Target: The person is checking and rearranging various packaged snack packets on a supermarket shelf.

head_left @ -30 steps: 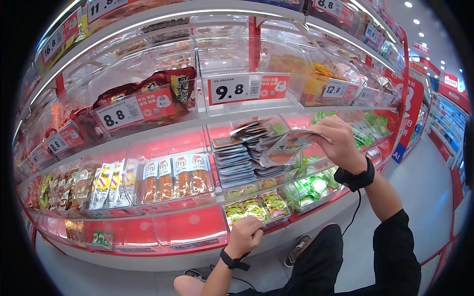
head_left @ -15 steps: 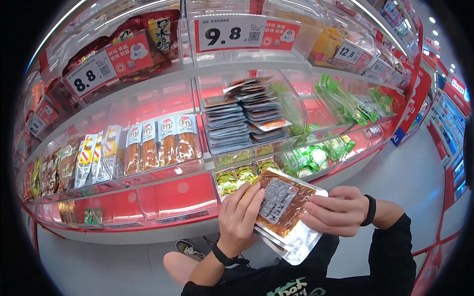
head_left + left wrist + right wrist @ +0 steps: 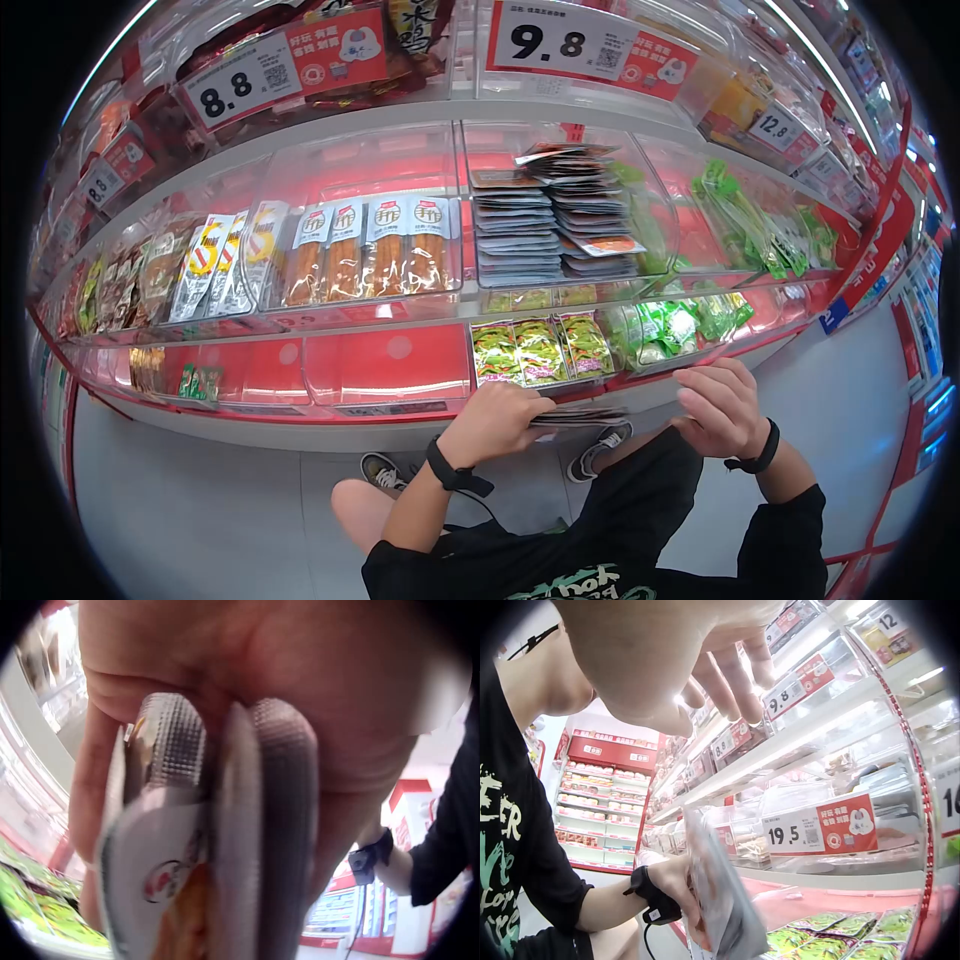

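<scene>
**Head view.** Shop aisle with a grey floor (image 3: 200, 500). Curved red shelving (image 3: 390, 365) carries clear plastic bins. The left hand (image 3: 492, 420) sits at 6 o'clock of the green snack packs (image 3: 540, 350), fingers curled round one end of a flat stack of foil packets (image 3: 585, 415). The stack lies level, just in front of the lowest shelf edge. The right hand (image 3: 722, 405) is at 3 o'clock of the stack, fingers loosely extended and gripping nothing; whether it touches the stack I cannot tell. A bin of grey packets (image 3: 540, 235) is at 12 o'clock and sausage packs (image 3: 370, 250) at 10 o'clock. Price tags read 8.8 (image 3: 240, 85) and 9.8 (image 3: 545, 40). A shoe (image 3: 595, 455) is partly hidden under the stack.

**Left wrist view.** Only here do the crimped seals on the foil packets (image 3: 225, 847) show, several packets edge-on. The palm wraps them from 12 o'clock and blocks most of the shelving. A wristband (image 3: 370, 859) on the other arm is at 4 o'clock.

**Right wrist view.** The right hand's fingers (image 3: 731, 671) are spread at 12 o'clock with nothing between them. The left hand (image 3: 676, 881) is at 7 o'clock, clamping the foil packets (image 3: 720, 907). A 19.5 tag (image 3: 789, 834) and a far wall of shelves (image 3: 600, 817) show in this view alone
</scene>
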Demonstrator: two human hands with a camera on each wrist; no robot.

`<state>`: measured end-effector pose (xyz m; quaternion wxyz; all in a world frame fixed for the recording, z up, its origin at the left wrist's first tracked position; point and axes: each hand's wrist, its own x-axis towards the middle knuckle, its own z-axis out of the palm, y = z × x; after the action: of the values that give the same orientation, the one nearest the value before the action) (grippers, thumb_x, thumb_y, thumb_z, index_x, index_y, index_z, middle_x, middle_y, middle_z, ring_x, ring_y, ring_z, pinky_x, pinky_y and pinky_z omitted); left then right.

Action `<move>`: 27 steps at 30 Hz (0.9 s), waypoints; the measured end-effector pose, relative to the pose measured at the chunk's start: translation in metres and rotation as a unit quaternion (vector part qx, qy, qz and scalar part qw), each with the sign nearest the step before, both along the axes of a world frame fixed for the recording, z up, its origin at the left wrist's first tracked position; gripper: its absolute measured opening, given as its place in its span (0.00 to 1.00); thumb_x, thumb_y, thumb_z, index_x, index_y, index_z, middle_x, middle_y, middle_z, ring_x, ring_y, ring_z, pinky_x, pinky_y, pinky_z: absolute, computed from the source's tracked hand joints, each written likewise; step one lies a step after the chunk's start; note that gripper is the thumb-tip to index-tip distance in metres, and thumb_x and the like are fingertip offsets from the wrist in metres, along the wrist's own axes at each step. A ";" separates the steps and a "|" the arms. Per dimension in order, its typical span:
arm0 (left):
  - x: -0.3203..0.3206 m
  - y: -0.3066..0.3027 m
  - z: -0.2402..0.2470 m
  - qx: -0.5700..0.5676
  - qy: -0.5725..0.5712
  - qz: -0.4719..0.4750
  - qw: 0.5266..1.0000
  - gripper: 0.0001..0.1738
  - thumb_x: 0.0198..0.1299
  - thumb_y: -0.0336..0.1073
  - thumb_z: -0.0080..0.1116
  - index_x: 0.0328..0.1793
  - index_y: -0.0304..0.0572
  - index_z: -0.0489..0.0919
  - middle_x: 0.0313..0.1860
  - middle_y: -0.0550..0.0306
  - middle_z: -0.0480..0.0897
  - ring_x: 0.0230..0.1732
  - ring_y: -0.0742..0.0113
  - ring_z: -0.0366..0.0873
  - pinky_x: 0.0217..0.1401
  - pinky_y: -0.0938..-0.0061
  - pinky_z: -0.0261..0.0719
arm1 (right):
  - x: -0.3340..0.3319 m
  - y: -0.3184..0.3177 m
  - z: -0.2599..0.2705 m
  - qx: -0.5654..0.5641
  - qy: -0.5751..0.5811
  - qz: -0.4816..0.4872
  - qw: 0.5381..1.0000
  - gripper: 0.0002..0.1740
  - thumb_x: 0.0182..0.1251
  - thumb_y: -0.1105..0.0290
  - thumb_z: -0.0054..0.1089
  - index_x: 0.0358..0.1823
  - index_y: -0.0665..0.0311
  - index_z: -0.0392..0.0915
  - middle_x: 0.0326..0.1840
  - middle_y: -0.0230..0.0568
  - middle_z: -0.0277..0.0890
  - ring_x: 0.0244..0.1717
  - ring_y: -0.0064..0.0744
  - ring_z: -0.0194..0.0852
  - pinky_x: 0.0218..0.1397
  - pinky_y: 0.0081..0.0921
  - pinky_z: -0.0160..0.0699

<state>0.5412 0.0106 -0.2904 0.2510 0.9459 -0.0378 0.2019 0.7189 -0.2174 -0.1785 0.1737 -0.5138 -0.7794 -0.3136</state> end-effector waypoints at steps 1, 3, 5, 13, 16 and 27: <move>-0.001 0.006 -0.005 0.047 0.032 0.005 0.998 0.13 0.43 0.36 0.67 0.37 0.43 0.81 0.27 0.55 0.81 0.33 0.55 0.80 0.35 0.64 0.76 | 0.004 -0.003 -0.003 0.007 0.017 -0.009 1.000 0.23 0.50 0.73 0.63 0.51 0.66 0.72 0.49 0.46 0.77 0.41 0.39 0.78 0.42 0.35 0.73; -0.008 0.016 -0.007 0.065 0.040 0.048 0.996 0.11 0.43 0.38 0.67 0.31 0.42 0.80 0.25 0.54 0.79 0.32 0.54 0.79 0.35 0.62 0.75 | 0.009 -0.007 -0.004 0.011 0.022 -0.011 1.000 0.25 0.47 0.76 0.63 0.51 0.67 0.71 0.48 0.49 0.76 0.38 0.41 0.78 0.41 0.36 0.74; -0.023 0.028 0.008 0.068 0.087 0.091 0.990 0.10 0.42 0.37 0.67 0.30 0.42 0.80 0.27 0.52 0.80 0.33 0.52 0.79 0.36 0.61 0.75 | 0.011 -0.011 -0.005 0.019 0.032 -0.017 0.999 0.25 0.47 0.78 0.61 0.51 0.68 0.71 0.47 0.49 0.76 0.37 0.41 0.78 0.40 0.36 0.75; -0.087 0.076 0.028 0.072 -0.045 0.308 0.948 0.15 0.39 0.30 0.65 0.39 0.46 0.84 0.32 0.57 0.82 0.37 0.53 0.78 0.41 0.62 0.74 | 0.017 -0.022 -0.014 -0.015 0.062 -0.054 0.996 0.30 0.48 0.81 0.58 0.58 0.68 0.65 0.43 0.51 0.76 0.35 0.46 0.77 0.40 0.42 0.74; -0.098 0.095 0.007 0.091 -0.033 0.383 0.919 0.17 0.38 0.29 0.64 0.40 0.47 0.84 0.34 0.56 0.82 0.41 0.54 0.77 0.45 0.63 0.73 | 0.016 -0.019 -0.016 -0.004 0.069 -0.049 0.996 0.28 0.46 0.82 0.58 0.54 0.68 0.69 0.42 0.49 0.77 0.33 0.43 0.77 0.38 0.37 0.74; -0.081 0.091 0.000 -0.096 -0.005 0.330 0.939 0.19 0.46 0.36 0.69 0.47 0.42 0.82 0.46 0.49 0.81 0.53 0.52 0.75 0.58 0.61 0.69 | 0.017 0.025 0.009 -0.037 0.031 -0.055 0.997 0.23 0.44 0.82 0.59 0.47 0.67 0.74 0.41 0.45 0.76 0.35 0.38 0.77 0.38 0.32 0.74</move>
<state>0.4602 0.1017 -0.2900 0.2594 0.8757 0.2952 0.2806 0.7360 -0.1920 -0.1691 0.1609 -0.5714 -0.7553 -0.2778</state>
